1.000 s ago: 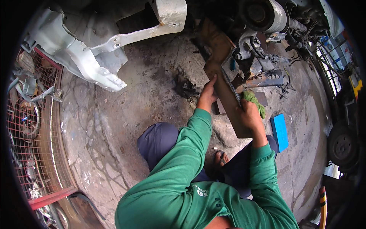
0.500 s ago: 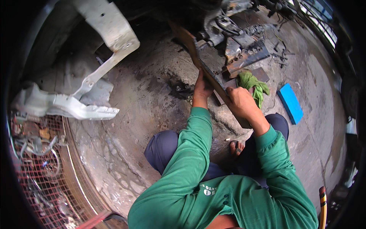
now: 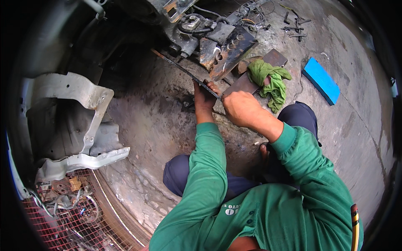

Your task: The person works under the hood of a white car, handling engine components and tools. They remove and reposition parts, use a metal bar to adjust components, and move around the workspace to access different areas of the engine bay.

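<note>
A long, flat metal bar [image 3: 182,71], rusty at its far tip and dark and rough along its edge, runs slantwise away from me, seen nearly edge-on. My right hand [image 3: 245,108] is closed round its near part. Farther along, my left hand [image 3: 204,98] supports the bar from below and the left, its fingers curled about it. The far tip reaches into the shade beneath a dark vehicle body, beside a mechanical assembly [image 3: 194,35] with a black hose. Much of the bar's near end is hidden by my right hand.
Right of the bar lie a drilled metal block [image 3: 232,52], a green rag [image 3: 270,81] on flat plates and a blue block [image 3: 321,81]. Small tools [image 3: 295,31] lie farther off. At left are bent silver bodywork [image 3: 94,159] and a red wire-mesh cage [image 3: 79,221] of parts.
The bar has turned from showing its broad face to nearly edge-on, and its far end has swung left. Both hands moved left with it. The view has shifted too.
</note>
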A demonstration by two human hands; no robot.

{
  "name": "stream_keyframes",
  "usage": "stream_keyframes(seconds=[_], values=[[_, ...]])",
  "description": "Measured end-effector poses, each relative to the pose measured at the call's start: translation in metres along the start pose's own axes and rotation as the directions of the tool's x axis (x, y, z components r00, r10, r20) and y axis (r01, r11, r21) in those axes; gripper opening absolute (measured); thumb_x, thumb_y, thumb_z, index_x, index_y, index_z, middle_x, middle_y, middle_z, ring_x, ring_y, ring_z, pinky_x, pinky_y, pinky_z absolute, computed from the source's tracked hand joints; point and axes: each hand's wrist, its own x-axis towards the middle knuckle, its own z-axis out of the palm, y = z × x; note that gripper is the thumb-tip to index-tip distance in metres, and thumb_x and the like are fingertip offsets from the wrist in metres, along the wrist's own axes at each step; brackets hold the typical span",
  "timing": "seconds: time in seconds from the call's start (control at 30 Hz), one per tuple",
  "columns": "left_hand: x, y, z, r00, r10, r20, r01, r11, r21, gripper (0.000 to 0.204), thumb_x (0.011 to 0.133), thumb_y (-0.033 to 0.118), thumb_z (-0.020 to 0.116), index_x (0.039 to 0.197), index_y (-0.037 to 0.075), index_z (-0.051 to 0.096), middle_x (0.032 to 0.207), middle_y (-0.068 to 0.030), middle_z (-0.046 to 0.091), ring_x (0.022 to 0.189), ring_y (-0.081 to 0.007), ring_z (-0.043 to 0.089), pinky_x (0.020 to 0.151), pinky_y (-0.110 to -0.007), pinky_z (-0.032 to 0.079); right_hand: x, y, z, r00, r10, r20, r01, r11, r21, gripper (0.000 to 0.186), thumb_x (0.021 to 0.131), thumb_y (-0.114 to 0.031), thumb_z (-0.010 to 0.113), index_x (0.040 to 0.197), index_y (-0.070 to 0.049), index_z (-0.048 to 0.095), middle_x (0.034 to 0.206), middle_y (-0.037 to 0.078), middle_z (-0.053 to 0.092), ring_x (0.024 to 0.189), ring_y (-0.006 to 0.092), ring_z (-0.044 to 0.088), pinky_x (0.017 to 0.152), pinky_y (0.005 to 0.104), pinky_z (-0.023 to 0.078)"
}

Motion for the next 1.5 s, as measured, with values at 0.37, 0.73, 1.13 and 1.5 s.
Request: stream_keyframes(seconds=[0.37,0.73,1.13,1.5], values=[[-0.003,0.0,-0.004,0.998,0.034,-0.05,-0.033,0.999,0.013,0.065,0.085,0.067,0.068,0.106,0.007,0.061,0.084,-0.0043,0.055,0.08,-0.0185,0.052,0.073,-0.036,0.046,-0.001,0.003,-0.001,0.999,-0.035,0.007,0.035,0.999,0.014,0.018,0.079,-0.009,0.062,0.087,0.001,0.075,0.09,0.022,0.074,0.089,0.0383,0.073,0.079,0.0466,0.059],[-0.001,-0.002,0.002,0.987,0.103,-0.124,-0.093,0.992,0.082,0.065,0.088,0.069,0.064,0.11,0.007,0.064,0.082,-0.0052,0.058,0.08,-0.0215,0.054,0.073,-0.038,0.046,0.001,0.011,0.004,0.997,-0.048,-0.062,0.05,0.998,0.028,0.015,0.077,-0.008,0.063,0.084,0.002,0.071,0.083,0.025,0.071,0.084,0.0421,0.071,0.076,0.0499,0.057],[0.005,-0.009,0.015,0.942,0.236,-0.238,-0.187,0.959,0.212,0.066,0.092,0.072,0.053,0.108,0.008,0.061,0.081,-0.0064,0.058,0.079,-0.0251,0.057,0.081,-0.045,0.047,0.005,0.015,-0.011,0.995,0.099,0.021,-0.097,0.994,-0.052,0.021,0.082,-0.009,0.061,0.095,0.001,0.075,0.096,0.023,0.073,0.095,0.0389,0.072,0.083,0.0468,0.058],[-0.001,-0.013,0.028,0.944,0.251,-0.213,-0.198,0.95,0.241,0.073,0.097,0.062,0.056,0.15,0.012,0.045,0.153,-0.0076,0.048,0.139,-0.0284,0.044,0.117,-0.049,0.03,0.012,0.02,-0.009,0.989,0.145,0.042,-0.143,0.989,-0.048,0.022,0.082,-0.008,0.062,0.098,-0.001,0.075,0.101,0.024,0.072,0.099,0.0391,0.071,0.085,0.0477,0.057]])
